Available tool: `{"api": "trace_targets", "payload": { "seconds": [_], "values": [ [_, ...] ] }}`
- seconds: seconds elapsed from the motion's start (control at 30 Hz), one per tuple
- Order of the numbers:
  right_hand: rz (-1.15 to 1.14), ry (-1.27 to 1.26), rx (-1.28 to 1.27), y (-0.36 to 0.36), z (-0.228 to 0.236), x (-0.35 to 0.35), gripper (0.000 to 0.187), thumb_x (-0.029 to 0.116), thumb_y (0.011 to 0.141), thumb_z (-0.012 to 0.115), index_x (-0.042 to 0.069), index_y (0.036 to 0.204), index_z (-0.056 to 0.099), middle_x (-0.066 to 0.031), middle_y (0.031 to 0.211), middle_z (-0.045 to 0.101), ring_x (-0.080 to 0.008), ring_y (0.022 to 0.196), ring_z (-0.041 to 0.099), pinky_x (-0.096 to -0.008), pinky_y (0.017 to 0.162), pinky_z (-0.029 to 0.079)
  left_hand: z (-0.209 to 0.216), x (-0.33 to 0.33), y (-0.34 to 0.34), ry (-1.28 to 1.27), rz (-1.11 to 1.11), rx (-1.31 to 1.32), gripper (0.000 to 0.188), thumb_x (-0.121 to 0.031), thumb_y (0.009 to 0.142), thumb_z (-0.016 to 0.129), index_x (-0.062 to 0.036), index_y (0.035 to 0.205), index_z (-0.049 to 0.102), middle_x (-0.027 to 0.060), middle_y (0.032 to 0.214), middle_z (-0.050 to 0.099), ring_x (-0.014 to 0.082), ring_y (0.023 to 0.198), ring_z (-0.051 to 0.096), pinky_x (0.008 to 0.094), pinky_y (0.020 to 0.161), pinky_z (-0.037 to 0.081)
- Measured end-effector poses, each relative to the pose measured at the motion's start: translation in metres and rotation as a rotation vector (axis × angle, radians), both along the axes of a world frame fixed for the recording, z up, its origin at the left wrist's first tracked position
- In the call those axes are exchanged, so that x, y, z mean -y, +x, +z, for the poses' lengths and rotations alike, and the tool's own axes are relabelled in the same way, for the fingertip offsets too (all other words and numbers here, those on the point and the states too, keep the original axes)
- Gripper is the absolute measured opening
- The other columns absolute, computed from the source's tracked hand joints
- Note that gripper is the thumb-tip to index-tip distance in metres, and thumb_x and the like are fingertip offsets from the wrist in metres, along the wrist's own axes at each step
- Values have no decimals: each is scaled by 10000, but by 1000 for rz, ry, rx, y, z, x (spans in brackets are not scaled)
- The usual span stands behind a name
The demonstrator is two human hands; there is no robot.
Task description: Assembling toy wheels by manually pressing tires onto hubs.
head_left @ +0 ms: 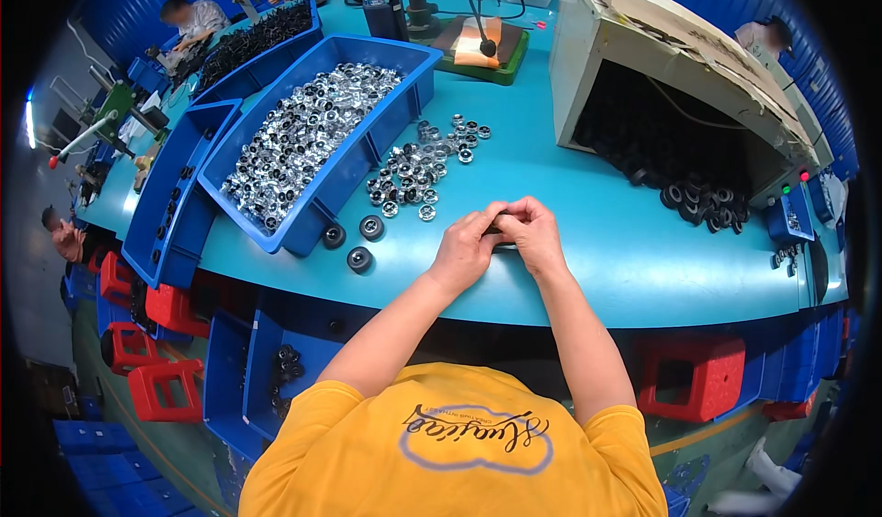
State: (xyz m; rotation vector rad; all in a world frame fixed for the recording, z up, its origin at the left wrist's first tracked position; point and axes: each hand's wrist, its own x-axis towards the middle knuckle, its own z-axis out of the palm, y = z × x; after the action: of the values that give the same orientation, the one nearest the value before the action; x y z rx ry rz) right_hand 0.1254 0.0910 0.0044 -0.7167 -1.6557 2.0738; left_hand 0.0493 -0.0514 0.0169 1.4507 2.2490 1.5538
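Observation:
Over the near edge of the blue-green table (588, 287), my left hand (464, 249) and my right hand (536, 237) meet with fingers closed on a small black rubber tyre (502, 226). The fingers cover most of it, so whether a hub sits inside cannot be seen. To the left of my hands is a loose pile of shiny silver wheel hubs (404, 175). Several black tyres with hubs in them, such as one wheel (359, 260), lie nearer the table edge.
A blue bin (367, 145) heaped with silver hubs stands at left, beside a narrower blue bin (147, 214). At right, black tyres (707, 206) spill from an open-fronted metal box (574, 67). A green-based press (505, 71) stands behind. Red stools (694, 379) are below; other people sit farther off.

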Motion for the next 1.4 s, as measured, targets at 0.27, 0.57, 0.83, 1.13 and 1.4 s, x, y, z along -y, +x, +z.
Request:
{"api": "trace_targets", "payload": {
  "seconds": [0.27, 0.57, 0.83, 1.13, 1.4],
  "values": [
    [116, -167, -103, 6, 10, -6, 242, 117, 939, 756, -13, 1129, 683, -87, 975, 728, -143, 838, 701, -285, 765, 595, -2, 1, -7, 151, -164, 587, 566, 40, 921, 693, -66, 1461, 559, 53, 1053, 711, 162, 917, 684, 317, 747, 563],
    [222, -265, -103, 11, 15, -14, 247, 154, 1009, 679, -8, 1196, 671, -90, 1026, 738, -157, 889, 728, -280, 799, 611, 5, 4, -16, 166, -209, 907, 422, -146, 1030, 595, -52, 1442, 596, 23, 983, 675, 76, 729, 589, 234, 599, 507],
    [194, -170, -72, 9, 15, -7, 250, 106, 985, 705, -8, 1205, 667, -88, 1079, 726, -152, 912, 724, -274, 796, 608, -1, 3, -22, 92, -106, 919, 362, -165, 1020, 626, -65, 1365, 671, 20, 878, 664, 57, 659, 566, 219, 542, 475],
    [166, -262, -125, 8, 12, -11, 261, 150, 998, 688, -19, 1196, 676, -89, 1018, 733, -135, 843, 706, -273, 750, 594, -6, 1, -14, 198, -229, 768, 617, -49, 919, 784, -39, 1481, 532, 44, 1190, 690, 117, 1042, 671, 282, 832, 575],
    [240, -275, -140, 9, 8, -11, 238, 168, 1020, 650, -10, 1172, 691, -84, 1000, 723, -131, 823, 691, -268, 723, 585, 8, 6, -8, 126, -93, 456, 483, -41, 857, 828, -19, 1289, 613, 61, 1163, 650, 157, 1076, 668, 320, 867, 588]
  ]
}}
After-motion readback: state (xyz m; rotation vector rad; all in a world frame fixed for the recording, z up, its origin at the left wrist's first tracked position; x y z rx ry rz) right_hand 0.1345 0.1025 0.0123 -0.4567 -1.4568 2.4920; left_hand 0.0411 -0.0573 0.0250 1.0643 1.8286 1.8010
